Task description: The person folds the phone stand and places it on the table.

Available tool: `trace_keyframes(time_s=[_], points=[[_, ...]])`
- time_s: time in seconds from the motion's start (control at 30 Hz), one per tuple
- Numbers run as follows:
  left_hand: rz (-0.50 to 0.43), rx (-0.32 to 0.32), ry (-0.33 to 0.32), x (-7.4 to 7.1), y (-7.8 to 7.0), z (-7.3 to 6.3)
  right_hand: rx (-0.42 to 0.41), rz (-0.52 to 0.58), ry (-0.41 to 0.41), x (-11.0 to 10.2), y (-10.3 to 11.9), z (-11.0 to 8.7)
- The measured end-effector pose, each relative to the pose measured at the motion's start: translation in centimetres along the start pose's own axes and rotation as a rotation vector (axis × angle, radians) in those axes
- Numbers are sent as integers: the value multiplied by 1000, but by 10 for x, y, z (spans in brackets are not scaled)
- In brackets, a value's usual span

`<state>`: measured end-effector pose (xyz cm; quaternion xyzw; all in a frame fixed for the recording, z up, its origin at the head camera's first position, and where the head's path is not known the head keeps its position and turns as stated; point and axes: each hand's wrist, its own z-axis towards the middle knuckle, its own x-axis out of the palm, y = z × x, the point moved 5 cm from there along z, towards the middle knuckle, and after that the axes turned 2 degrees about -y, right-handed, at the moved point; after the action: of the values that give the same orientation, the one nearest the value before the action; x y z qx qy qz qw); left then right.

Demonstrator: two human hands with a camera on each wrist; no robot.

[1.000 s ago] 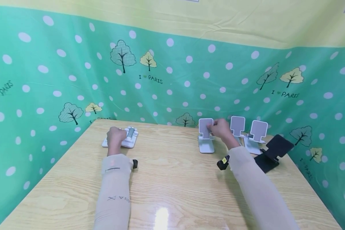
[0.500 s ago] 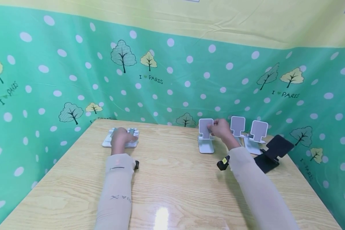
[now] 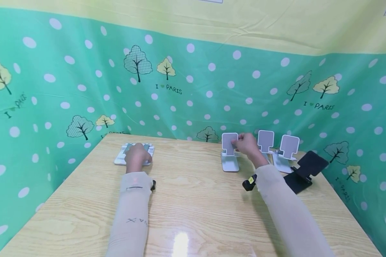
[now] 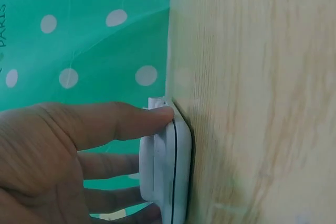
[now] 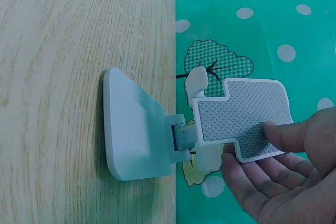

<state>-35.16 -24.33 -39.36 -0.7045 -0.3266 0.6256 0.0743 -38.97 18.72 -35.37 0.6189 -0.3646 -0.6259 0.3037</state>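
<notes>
- Green cloth (image 3: 180, 114) with white dots and little trees hangs behind a pale wood tabletop (image 3: 186, 192).
- Right hand (image 3: 246, 144): its fingers pinch the top plate of a white stand (image 5: 247, 108), with the thumb on the grey pad in front and the others round the back.
- Left hand (image 3: 137, 157): its fingers are spread over a folded white thing (image 4: 182, 166). The thumb touches one edge. I can't tell if the rest hold on, or if it is one thing or two, as the hand hides the middle.
- The white stand is on the right half of the tabletop, near the back, base flat and plate up. The folded white thing lies flat on the left, well apart from it.
- Just past the right hand are a second white stand (image 3: 265, 140) and a third white stand (image 3: 289, 146). A black stand (image 3: 312, 166) sits nearer the front.
- What could go wrong: a hard push on the plate could tip the white stand. If the right sleeve (image 3: 289, 210) swings out, it could bump the black stand. A weak hold could let the folded white thing slip.
- Writing: the cloth says "I", a heart and "PARIS". Letters on the left sleeve (image 3: 130, 207) are too blurry to read. I see no brand on the stands.
</notes>
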Motion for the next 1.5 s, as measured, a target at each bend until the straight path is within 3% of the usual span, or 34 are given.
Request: trace_keyframes(time_s=[0.2,0.3,0.43,0.53,0.67,0.83,1.13,1.5], points=[[16,8,-11,-3,-2,-2,-6,41,-16,2,-1,1],[6,27,-47,-5,-5,-5,-9,90,-26,4,-2,3],[-42,96,-117,-8,-12,-5,-25,122,-64,6,-1,3],[-120,164,-115,-5,-19,-2,-45,128,-98,6,2,2],[-261,225,-57,5,-26,2,-63,170,-114,7,6,-1],[-416,234,16,20,-37,4,-64,218,-108,11,11,-4],[-857,178,317,54,-73,3,-72,271,-116,18,19,-7],[-1011,98,466,81,-97,-11,-79,372,-81,31,29,-9]])
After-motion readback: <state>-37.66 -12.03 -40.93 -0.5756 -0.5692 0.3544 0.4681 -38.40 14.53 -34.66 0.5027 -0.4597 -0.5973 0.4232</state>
